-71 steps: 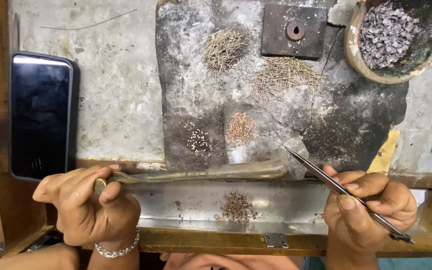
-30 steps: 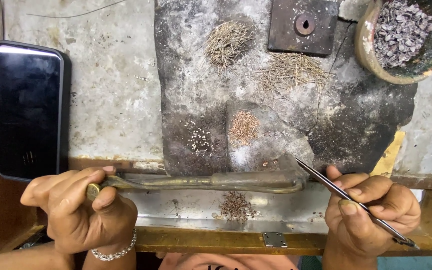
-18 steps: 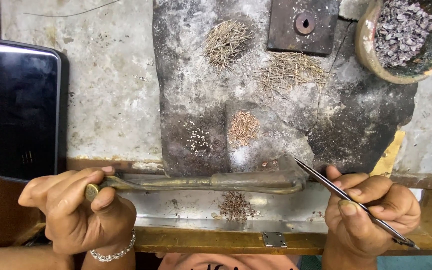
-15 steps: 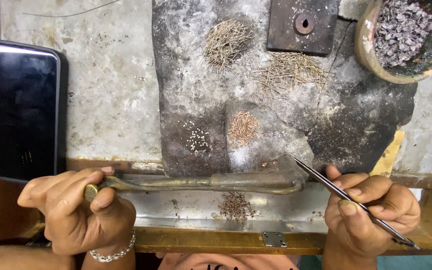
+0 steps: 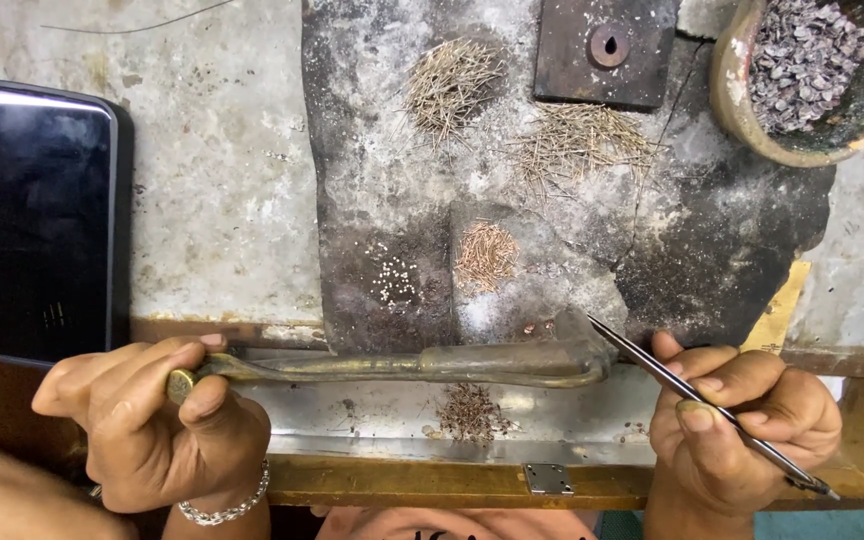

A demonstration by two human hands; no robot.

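A: Worn grey bench (image 5: 212,190), scuffed and pale, with a dark scorched slab (image 5: 382,200) over its middle. Black phone (image 5: 47,220) lies face up at the left edge. What sits on the slab?

B: Loose heaps. Two piles of thin straw-coloured wire bits (image 5: 452,85) in the upper middle, a small coppery pile (image 5: 485,255) lower down, a patch of tiny pale beads (image 5: 394,280) just left of it. Dark square metal block (image 5: 607,50) with a hole at the top; clay bowl (image 5: 752,90) of grey chips at the upper right.

A: Hands?

B: Left hand (image 5: 152,425), lower left, is closed around the end of a long brass blowpipe (image 5: 402,365), which runs level across the front of the bench, its curved tip ending at the slab's lower edge. Right hand (image 5: 742,420), lower right, pinches slim tweezers (image 5: 692,400), points aimed up-left and just beside the pipe's tip.

A: Any change over the last moments?

B: Little. About two seconds back the view sat slightly further left and the pipe lay a touch lower; since then both grips stay as they were and the tweezer points hold near the same spot. The heaps look undisturbed. I read this as steady, settled work at the pipe's tip rather than a reach for new material.

A: Below the pipe?

B: A small reddish scatter of bits (image 5: 467,410) on the metal ledge, near a hinge (image 5: 549,478).
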